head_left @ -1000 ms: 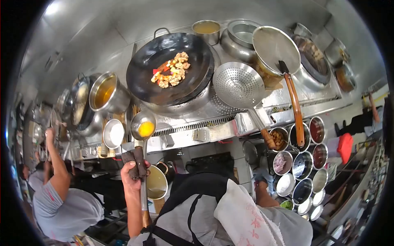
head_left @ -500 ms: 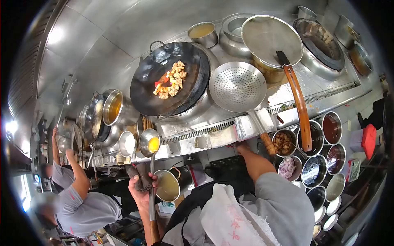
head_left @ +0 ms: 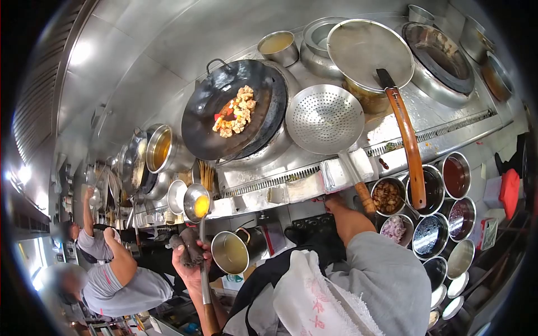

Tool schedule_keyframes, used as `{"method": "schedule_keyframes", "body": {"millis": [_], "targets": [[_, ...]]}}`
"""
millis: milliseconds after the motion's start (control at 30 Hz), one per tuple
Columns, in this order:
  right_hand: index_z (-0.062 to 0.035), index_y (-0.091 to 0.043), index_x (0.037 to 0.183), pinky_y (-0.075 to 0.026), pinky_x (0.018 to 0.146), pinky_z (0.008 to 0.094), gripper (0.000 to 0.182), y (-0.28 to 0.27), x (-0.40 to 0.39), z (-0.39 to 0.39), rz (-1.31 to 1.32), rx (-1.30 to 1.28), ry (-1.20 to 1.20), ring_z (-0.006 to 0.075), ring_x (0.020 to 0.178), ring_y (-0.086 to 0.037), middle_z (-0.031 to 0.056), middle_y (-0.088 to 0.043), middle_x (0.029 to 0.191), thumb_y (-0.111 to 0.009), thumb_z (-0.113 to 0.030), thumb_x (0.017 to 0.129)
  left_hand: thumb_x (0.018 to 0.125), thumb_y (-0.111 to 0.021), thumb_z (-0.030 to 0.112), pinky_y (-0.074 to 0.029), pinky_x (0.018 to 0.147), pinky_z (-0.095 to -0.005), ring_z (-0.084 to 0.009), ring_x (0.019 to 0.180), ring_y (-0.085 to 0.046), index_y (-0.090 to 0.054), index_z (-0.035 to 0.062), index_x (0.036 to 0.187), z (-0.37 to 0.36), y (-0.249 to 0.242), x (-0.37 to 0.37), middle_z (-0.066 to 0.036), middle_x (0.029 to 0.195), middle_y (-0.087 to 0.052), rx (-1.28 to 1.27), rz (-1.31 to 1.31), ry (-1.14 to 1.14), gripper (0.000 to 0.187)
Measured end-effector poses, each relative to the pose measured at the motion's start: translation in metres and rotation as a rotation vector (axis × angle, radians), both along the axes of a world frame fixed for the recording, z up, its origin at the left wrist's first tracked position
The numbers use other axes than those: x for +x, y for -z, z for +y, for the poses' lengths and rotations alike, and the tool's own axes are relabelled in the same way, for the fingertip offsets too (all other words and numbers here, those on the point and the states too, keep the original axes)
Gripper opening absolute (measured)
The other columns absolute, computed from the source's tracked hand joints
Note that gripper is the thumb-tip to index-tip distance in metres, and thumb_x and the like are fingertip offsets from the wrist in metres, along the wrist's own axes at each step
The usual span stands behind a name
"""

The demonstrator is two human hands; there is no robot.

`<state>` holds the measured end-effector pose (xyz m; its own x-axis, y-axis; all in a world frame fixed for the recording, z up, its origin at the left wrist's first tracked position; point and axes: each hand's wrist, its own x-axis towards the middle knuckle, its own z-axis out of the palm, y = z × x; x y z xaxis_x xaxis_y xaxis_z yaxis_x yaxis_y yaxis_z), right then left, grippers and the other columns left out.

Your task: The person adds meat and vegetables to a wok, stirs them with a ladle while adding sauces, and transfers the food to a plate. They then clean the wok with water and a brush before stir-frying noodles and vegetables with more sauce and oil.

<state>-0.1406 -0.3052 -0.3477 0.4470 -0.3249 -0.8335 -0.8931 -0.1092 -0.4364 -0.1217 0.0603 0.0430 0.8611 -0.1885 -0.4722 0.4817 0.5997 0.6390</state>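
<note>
My left hand (head_left: 185,270) is closed around the metal shaft of a ladle (head_left: 205,287), with a dark grey folded cloth (head_left: 191,250) in the same grip. Glossy yellow contents (head_left: 201,206) sit in the ladle's bowl, near the counter edge. My right hand (head_left: 334,200) reaches to the counter's front edge; its fingers are mostly hidden there. Ahead stands a black wok (head_left: 202,120) on a burner, tilted, with browned chunks (head_left: 238,120) and red pieces in it. To its right lies a perforated strainer (head_left: 325,119) with a wooden handle.
A fine-mesh sieve (head_left: 367,50) rests on a pot, with a wooden-handled tool (head_left: 409,143) across its rim. Several metal containers, one with browned pieces (head_left: 388,197), stand at right. A pot of cloudy liquid (head_left: 231,255) is beside my left hand. Another person (head_left: 126,285) works at left.
My left hand and the ladle have moved slightly left and down, bringing the bowl closer to the small white bowl. The view has shifted a little. The wok's contents look about the same.
</note>
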Motion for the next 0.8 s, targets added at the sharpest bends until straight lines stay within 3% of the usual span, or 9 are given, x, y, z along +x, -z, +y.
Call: {"method": "schedule_keyframes", "body": {"millis": [33, 67, 133, 233, 467, 533, 600, 667, 800], "targets": [[-0.0051, -0.06, 0.086, -0.05, 0.043, 0.0351, 0.026, 0.011, 0.002, 0.001, 0.013, 0.03, -0.005, 0.0198, 0.055, -0.062, 0.0101, -0.063, 0.069, -0.046, -0.026, 0.092, 0.077, -0.062, 0.029, -0.051, 0.066, -0.0343, -0.0288, 0.087, -0.054, -0.057, -0.0003, 0.108, -0.002, -0.005, 0.002, -0.014, 0.09, -0.061, -0.01, 0.02, 0.001, 0.043], [-0.0051, -0.06, 0.086, -0.05, 0.043, 0.0351, 0.026, 0.03, 0.004, 0.003, 0.012, 0.03, -0.002, 0.0198, 0.055, -0.062, 0.0101, -0.063, 0.069, -0.046, -0.026, 0.092, 0.077, -0.062, 0.029, -0.051, 0.066, -0.0343, -0.0288, 0.087, -0.054, -0.057, -0.0003, 0.108, -0.002, -0.007, 0.005, -0.014, 0.09, -0.061, -0.009, 0.019, 0.004, 0.043], [-0.0039, -0.059, 0.089, -0.05, 0.043, 0.0343, 0.025, 0.066, 0.004, 0.002, -0.067, -0.06, -0.296, 0.0198, 0.055, -0.062, 0.0103, -0.064, 0.071, -0.045, -0.024, 0.092, 0.077, -0.062, 0.027, -0.052, 0.066, -0.035, -0.0289, 0.087, -0.054, -0.057, -0.0006, 0.107, -0.004, -0.011, 0.009, -0.015, 0.091, -0.061, 0.005, -0.038, 0.018, 0.041], [-0.0035, -0.058, 0.093, -0.05, 0.043, 0.0327, 0.021, 0.035, 0.003, 0.0, -0.018, 0.033, -0.086, 0.019, 0.054, -0.061, 0.0094, -0.063, 0.069, -0.046, -0.02, 0.092, 0.077, -0.062, 0.026, -0.052, 0.066, -0.0353, -0.0289, 0.087, -0.054, -0.055, -0.0002, 0.11, -0.015, -0.022, 0.017, -0.015, 0.091, -0.061, -0.026, -0.049, 0.024, 0.042], [-0.0061, -0.058, 0.093, -0.05, 0.042, 0.0376, 0.027, 0.043, -0.002, 0.003, -0.053, 0.058, -0.171, 0.0205, 0.052, -0.06, 0.0084, -0.059, 0.062, -0.052, -0.032, 0.089, 0.077, -0.062, 0.026, -0.051, 0.065, -0.0351, -0.0294, 0.087, -0.054, -0.057, -0.0024, 0.107, -0.03, -0.04, 0.042, -0.016, 0.09, -0.06, 0.026, -0.125, 0.032, 0.041], [-0.0088, -0.06, 0.098, -0.051, 0.05, 0.0395, 0.034, 0.017, -0.011, 0.008, 0.134, 0.183, 0.15, 0.0214, 0.057, -0.061, 0.0082, -0.062, 0.071, -0.057, -0.04, 0.086, 0.077, -0.062, 0.028, -0.051, 0.064, -0.0351, -0.029, 0.087, -0.054, -0.057, -0.0036, 0.105, -0.033, -0.044, 0.052, -0.017, 0.09, -0.06, 0.027, -0.158, 0.064, 0.042], [-0.0105, -0.061, 0.105, -0.052, 0.061, 0.0378, 0.042, 0.023, -0.04, 0.025, 0.105, 0.456, 0.286, 0.0206, 0.066, -0.062, 0.0074, -0.063, 0.082, -0.063, -0.046, 0.083, 0.078, -0.061, 0.031, -0.051, 0.062, -0.0352, -0.0291, 0.086, -0.056, -0.056, -0.0046, 0.102, -0.041, -0.047, 0.066, -0.017, 0.091, -0.06, 0.066, -0.182, 0.07, 0.043], [-0.0103, -0.06, 0.111, -0.05, 0.07, 0.0353, 0.052, -0.016, -0.051, 0.037, 0.008, 0.555, 0.033, 0.0183, 0.075, -0.061, 0.0067, -0.063, 0.092, -0.066, -0.052, 0.08, 0.077, -0.062, 0.031, -0.052, 0.061, -0.0355, -0.03, 0.083, -0.058, -0.057, -0.0046, 0.101, -0.056, -0.046, 0.08, -0.017, 0.09, -0.061, 0.067, -0.196, 0.044, 0.043], [-0.0081, -0.057, 0.113, -0.05, 0.07, 0.0302, 0.052, -0.196, -0.029, 0.051, -0.432, 0.634, -0.202, 0.0165, 0.083, -0.062, 0.0067, -0.063, 0.095, -0.061, -0.052, 0.085, 0.076, -0.065, 0.03, -0.052, 0.061, -0.0351, -0.0274, 0.079, -0.062, -0.058, -0.0042, 0.099, -0.085, -0.031, 0.116, -0.016, 0.089, -0.062, 0.137, -0.304, 0.128, 0.041]]}}
